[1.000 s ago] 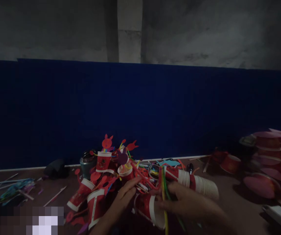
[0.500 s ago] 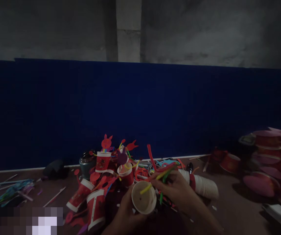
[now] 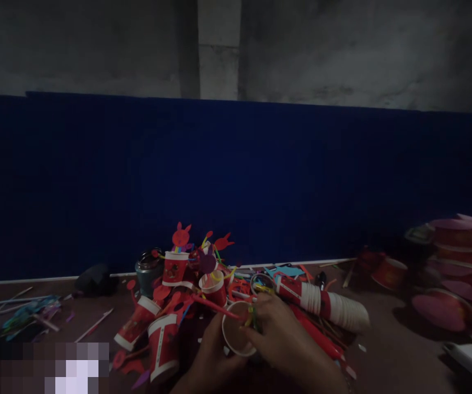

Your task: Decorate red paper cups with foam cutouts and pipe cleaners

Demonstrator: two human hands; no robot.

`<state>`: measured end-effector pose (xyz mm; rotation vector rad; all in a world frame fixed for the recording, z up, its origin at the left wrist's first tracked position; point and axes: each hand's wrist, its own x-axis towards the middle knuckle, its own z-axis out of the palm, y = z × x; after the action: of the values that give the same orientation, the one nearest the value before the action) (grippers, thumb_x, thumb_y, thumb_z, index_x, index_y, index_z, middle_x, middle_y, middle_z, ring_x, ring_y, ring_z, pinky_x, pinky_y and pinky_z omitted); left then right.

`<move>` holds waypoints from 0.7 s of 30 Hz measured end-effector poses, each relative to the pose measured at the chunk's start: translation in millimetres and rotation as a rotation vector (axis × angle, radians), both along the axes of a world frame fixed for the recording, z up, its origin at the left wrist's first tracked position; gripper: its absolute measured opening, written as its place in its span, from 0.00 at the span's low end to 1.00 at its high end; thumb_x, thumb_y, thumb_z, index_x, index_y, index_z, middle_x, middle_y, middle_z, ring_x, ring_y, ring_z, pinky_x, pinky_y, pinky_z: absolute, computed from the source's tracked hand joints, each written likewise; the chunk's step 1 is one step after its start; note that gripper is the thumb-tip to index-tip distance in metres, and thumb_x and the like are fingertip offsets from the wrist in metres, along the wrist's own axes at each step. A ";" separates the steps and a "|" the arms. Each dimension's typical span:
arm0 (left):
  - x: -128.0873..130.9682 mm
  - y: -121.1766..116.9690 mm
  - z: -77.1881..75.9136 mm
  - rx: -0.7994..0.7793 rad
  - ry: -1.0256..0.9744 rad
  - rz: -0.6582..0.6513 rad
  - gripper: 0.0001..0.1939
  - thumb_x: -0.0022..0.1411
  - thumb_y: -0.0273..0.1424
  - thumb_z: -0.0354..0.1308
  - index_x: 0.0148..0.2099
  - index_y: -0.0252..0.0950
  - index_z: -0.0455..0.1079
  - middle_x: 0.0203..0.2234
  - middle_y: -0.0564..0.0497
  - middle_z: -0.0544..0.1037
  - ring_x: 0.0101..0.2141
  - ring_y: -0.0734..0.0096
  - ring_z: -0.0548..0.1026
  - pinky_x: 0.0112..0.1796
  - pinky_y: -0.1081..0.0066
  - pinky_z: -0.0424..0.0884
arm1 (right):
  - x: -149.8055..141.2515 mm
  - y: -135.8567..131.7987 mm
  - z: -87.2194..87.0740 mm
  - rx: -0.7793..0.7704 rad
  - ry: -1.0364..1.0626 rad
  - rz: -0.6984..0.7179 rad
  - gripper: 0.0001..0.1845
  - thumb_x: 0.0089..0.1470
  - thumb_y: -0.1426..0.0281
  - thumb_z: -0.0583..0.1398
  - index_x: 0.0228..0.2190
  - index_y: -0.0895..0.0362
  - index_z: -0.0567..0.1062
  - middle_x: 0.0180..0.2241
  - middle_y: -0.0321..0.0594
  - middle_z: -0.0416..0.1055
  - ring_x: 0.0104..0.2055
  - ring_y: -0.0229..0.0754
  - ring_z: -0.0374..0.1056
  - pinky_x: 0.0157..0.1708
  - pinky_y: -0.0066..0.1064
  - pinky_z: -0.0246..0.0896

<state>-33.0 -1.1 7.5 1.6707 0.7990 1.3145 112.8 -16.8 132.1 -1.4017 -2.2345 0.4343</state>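
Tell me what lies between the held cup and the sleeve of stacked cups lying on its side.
In the head view, the right hand and its colored straws at the paper cup fill that stretch; behind them lies the cup stack.

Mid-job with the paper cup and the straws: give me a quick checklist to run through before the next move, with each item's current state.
1. Paper cup held by left hand, mouth facing the camera: ok.
2. Right hand at the cup rim, pinching coloured straws: ok.
3. Straw ends inside the cup: cannot tell, too dark.
4. Red straw crosses the rim toward the finished cups: not ok, could snag.
5. Stack of spare cups lying close at right: ok.
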 end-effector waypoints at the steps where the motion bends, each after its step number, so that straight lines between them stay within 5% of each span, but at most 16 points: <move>1: 0.3 0.0 -0.5 -0.004 -0.017 -0.012 0.28 0.49 0.30 0.63 0.52 0.38 0.60 0.47 0.44 0.72 0.46 0.55 0.71 0.45 0.62 0.68 | 0.0 0.6 -0.4 0.000 -0.016 0.012 0.08 0.48 0.74 0.57 0.25 0.55 0.76 0.30 0.37 0.73 0.36 0.40 0.65 0.37 0.28 0.53; 21: -1.2 2.7 -6.8 0.043 0.056 0.041 0.29 0.48 0.33 0.63 0.53 0.36 0.61 0.44 0.44 0.74 0.42 0.58 0.73 0.43 0.64 0.70 | -10.5 -3.6 1.3 0.032 -0.120 -0.029 0.10 0.48 0.75 0.56 0.26 0.55 0.77 0.29 0.38 0.74 0.35 0.41 0.66 0.35 0.28 0.52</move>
<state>-34.2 1.6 0.7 1.7395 0.8473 1.3270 102.3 -20.4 133.4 -1.4767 -2.3017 0.3108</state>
